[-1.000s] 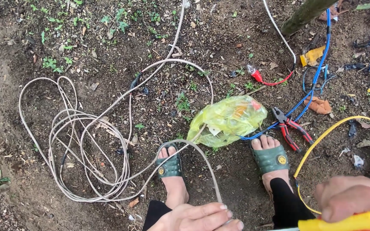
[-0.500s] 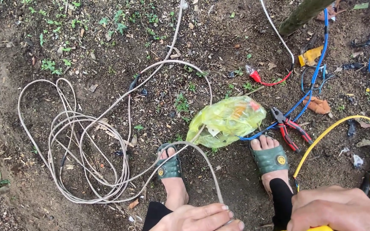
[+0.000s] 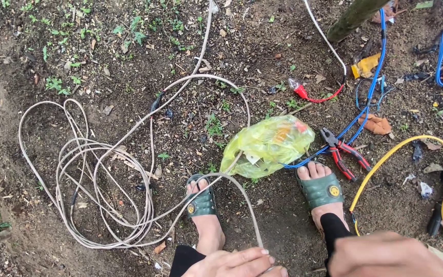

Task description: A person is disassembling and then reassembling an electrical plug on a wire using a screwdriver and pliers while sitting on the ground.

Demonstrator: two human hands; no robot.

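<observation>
Hands meet at six o'clock: the left hand [image 3: 237, 263] pinches the white cable [image 3: 98, 190], apparently to steady its end; its coils lie at nine. Whether the right hand [image 3: 390, 255] grips anything, I cannot tell. Red-handled pliers [image 3: 342, 151] sit at three.

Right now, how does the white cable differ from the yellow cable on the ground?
The white cable lies in a big tangle of many loops at the left; the yellow cable makes one open arc at the right. The white cable runs up to the left hand; the yellow cable's lower end drops toward the right hand, its grip hidden. Both rest on bare soil.
</observation>
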